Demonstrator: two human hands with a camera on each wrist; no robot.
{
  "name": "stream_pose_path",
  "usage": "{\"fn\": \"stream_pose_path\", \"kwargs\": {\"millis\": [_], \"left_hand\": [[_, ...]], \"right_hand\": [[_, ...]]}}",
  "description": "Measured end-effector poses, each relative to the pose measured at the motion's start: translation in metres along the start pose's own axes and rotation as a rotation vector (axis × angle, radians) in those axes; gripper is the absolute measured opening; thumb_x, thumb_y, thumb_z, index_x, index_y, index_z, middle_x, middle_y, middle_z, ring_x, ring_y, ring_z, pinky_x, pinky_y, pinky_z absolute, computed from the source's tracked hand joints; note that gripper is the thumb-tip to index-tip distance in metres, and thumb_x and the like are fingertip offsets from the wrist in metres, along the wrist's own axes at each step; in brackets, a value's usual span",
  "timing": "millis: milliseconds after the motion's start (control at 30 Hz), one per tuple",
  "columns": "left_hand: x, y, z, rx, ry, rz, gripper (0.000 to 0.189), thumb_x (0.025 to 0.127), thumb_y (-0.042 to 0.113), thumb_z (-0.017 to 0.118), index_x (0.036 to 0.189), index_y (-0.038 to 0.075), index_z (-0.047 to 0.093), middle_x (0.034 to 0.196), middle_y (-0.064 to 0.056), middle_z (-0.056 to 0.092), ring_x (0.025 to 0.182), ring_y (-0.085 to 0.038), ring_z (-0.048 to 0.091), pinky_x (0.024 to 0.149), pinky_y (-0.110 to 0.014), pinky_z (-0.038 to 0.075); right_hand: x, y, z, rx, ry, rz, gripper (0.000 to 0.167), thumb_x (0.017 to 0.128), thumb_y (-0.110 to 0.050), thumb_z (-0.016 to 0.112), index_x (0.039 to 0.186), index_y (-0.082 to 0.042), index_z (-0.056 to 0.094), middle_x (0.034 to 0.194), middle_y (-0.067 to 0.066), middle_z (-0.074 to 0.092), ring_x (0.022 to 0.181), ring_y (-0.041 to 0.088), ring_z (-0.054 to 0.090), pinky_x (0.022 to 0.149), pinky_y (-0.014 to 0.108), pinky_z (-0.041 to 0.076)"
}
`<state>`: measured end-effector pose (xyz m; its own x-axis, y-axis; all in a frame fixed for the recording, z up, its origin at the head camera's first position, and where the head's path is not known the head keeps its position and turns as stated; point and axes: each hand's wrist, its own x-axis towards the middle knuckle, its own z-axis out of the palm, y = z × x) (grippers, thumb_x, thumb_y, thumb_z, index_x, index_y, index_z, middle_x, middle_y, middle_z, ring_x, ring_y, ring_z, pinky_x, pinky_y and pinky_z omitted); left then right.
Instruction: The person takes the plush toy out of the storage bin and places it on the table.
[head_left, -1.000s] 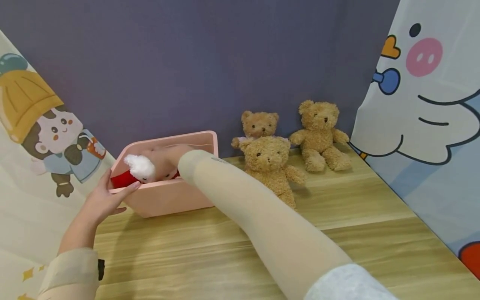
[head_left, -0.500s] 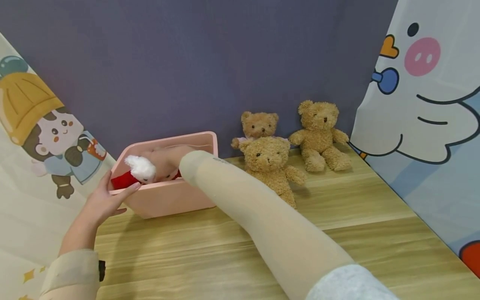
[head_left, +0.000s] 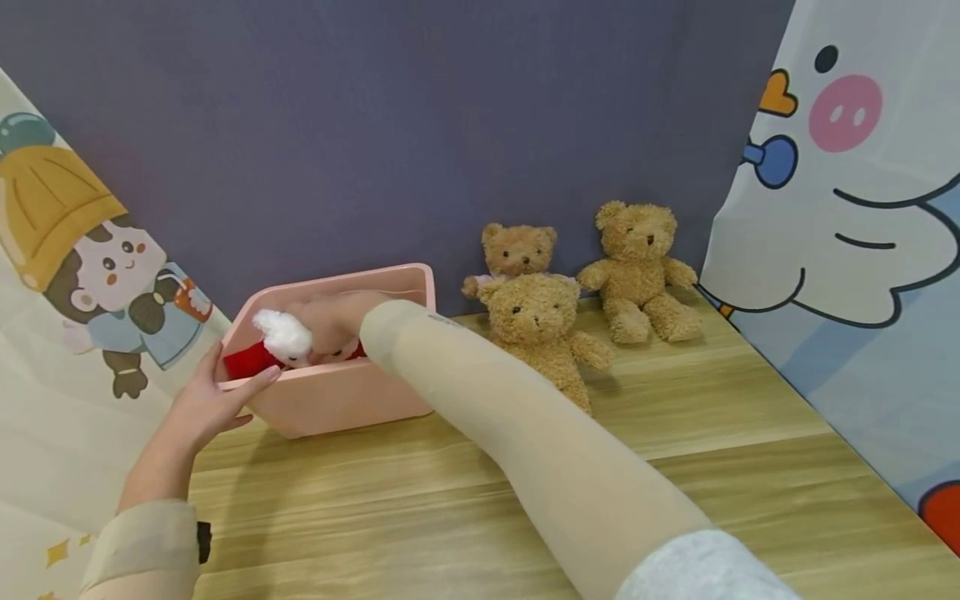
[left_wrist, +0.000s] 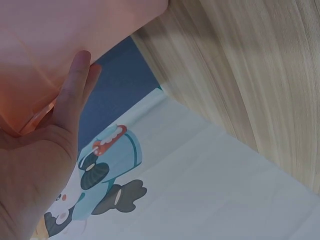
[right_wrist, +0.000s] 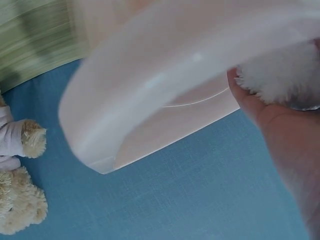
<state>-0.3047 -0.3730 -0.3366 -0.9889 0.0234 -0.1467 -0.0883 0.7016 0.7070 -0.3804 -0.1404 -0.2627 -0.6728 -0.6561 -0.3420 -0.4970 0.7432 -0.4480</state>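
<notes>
A pink storage bin (head_left: 345, 400) stands at the back left of the wooden table. My left hand (head_left: 204, 407) grips its left corner, thumb over the front rim; in the left wrist view, fingers (left_wrist: 76, 82) lie along its outer wall. Inside the bin, my right hand (head_left: 326, 321) holds a plush toy with a white fluffy head (head_left: 287, 335), and its fingertips are hidden. Red cloth (head_left: 250, 360) shows beside the toy. In the right wrist view the white fluff (right_wrist: 282, 75) lies against my palm, behind the blurred bin rim (right_wrist: 165, 75).
To the bin's right, a tan teddy bear (head_left: 536, 312) sits in front of a smaller bear (head_left: 517, 250) in pale clothing. Another tan bear (head_left: 637, 275) leans by the dark back wall (head_left: 450, 125). Printed cartoon cloths hang at both sides.
The white-headed toy has shifted very slightly rightward in the bin with my right hand around it. My left hand keeps its grip, and the bears stay put.
</notes>
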Motion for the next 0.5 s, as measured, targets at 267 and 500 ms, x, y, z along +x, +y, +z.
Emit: {"fn": "stream_pose_path", "kwargs": {"millis": [267,500], "left_hand": [[-0.0013,-0.0026,-0.0002,-0.008,0.002,0.004,0.125,0.098,0.067,0.063,0.166,0.017,-0.029,0.173,-0.038,-0.005,0.146,-0.067,0.031,0.087,-0.056,0.067],[0.0005,-0.0012,-0.0003,-0.005,-0.009,0.008,0.125,0.099,0.066,0.063,0.165,0.015,-0.029,0.173,-0.037,-0.006,0.146,-0.068,0.031,0.088,-0.057,0.066]], "right_hand": [[0.0003,0.0031,0.0031,0.058,0.054,-0.086,0.056,0.103,-0.019,0.065,0.15,-0.03,0.038,0.115,-0.005,0.057,0.054,0.012,0.043,0.051,0.022,0.044],[-0.0042,0.0011,-0.0054,-0.009,0.122,-0.097,0.073,0.101,-0.027,0.068,0.163,-0.039,0.03,0.143,-0.009,0.05,0.094,0.01,0.056,0.065,0.021,0.056]]}}
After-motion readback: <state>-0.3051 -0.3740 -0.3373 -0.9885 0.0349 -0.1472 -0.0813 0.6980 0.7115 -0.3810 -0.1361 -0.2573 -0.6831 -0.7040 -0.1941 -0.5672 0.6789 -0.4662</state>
